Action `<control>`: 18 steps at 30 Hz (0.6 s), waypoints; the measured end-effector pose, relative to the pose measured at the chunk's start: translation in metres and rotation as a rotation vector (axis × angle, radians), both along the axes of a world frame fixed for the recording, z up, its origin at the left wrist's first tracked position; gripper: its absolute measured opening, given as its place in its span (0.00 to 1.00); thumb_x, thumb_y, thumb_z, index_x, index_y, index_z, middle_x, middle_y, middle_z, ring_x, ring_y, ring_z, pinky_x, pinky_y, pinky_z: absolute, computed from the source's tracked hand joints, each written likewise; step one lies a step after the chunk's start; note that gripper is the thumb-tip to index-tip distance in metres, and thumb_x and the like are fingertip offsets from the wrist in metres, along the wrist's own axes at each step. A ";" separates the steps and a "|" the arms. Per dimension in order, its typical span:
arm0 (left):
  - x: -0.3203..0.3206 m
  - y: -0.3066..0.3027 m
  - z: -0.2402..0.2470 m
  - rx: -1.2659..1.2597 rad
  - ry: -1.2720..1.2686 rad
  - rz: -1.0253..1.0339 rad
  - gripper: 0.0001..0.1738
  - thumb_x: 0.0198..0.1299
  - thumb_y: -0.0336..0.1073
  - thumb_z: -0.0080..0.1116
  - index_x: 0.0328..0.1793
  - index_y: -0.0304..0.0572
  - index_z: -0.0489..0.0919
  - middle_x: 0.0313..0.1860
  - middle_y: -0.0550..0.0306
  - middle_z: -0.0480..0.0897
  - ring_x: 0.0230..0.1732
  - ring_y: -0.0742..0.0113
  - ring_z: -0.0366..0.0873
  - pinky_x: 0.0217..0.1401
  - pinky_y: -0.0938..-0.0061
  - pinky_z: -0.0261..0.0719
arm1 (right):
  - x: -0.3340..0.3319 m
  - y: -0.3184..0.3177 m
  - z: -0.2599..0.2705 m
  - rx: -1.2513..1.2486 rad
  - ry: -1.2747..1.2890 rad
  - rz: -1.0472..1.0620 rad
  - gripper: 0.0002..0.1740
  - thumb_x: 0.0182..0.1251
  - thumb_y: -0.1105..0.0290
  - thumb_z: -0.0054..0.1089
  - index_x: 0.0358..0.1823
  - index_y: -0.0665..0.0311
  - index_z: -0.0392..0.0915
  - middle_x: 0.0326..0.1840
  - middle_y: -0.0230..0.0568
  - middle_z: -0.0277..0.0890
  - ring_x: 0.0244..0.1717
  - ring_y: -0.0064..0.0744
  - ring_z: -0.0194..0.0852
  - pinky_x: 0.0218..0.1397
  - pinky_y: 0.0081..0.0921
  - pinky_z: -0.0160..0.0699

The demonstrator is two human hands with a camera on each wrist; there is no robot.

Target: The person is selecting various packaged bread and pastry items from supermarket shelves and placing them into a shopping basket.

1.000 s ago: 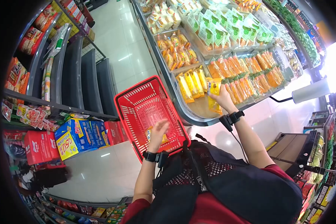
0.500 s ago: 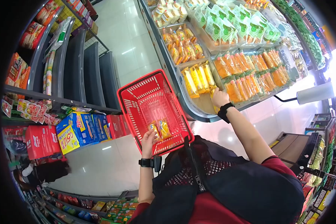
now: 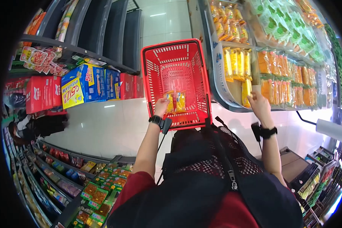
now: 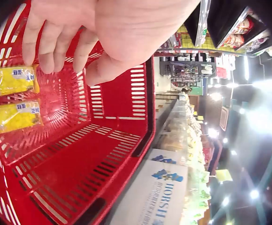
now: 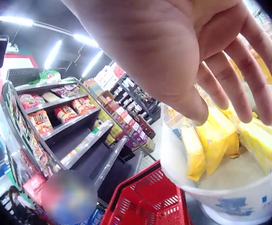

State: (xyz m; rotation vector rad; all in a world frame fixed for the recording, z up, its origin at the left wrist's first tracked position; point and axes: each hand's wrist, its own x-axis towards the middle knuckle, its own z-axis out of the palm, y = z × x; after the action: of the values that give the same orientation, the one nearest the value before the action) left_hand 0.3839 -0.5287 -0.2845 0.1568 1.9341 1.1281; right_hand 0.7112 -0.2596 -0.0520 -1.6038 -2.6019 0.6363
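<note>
Two yellow-wrapped packs lie in the red basket (image 3: 176,68), one (image 3: 181,102) beside the other (image 3: 170,103). Over the basket's near left part is the left hand (image 3: 161,107), its relaxed fingers close to the left pack; the left wrist view shows that hand (image 4: 94,33) holding nothing. The right hand (image 3: 261,110) hovers at the near edge of the display bin, beside a yellow pack (image 3: 246,91) lying there. In the right wrist view the right hand (image 5: 187,56) has loosely spread fingers above yellow packs (image 5: 215,138), with nothing gripped.
Orange packs (image 3: 269,62) fill the bin section right of the yellow ones. The counter's curved rim (image 3: 220,95) stands close to the basket's right side. Blue and yellow boxes (image 3: 89,83) and dark shelves (image 3: 97,28) are at the left.
The right hand held a yellow pack over the bin, then reached to the bin's corner, and is now free of it. The basket and counter appear shifted in the turned head view.
</note>
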 end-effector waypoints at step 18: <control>0.042 0.058 -0.169 -0.475 0.185 -0.357 0.50 0.39 0.47 0.72 0.65 0.29 0.60 0.57 0.35 0.73 0.59 0.46 0.71 0.61 0.65 0.69 | 0.078 -0.087 0.017 -0.312 0.027 -0.315 0.11 0.62 0.72 0.57 0.45 0.66 0.76 0.29 0.47 0.78 0.28 0.34 0.78 0.31 0.26 0.76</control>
State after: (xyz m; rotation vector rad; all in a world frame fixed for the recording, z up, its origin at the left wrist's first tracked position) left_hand 0.4263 -0.4710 -0.4533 0.3382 2.1730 0.4172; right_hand 0.7888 -0.3461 -0.0349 -2.0145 -2.2402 1.0654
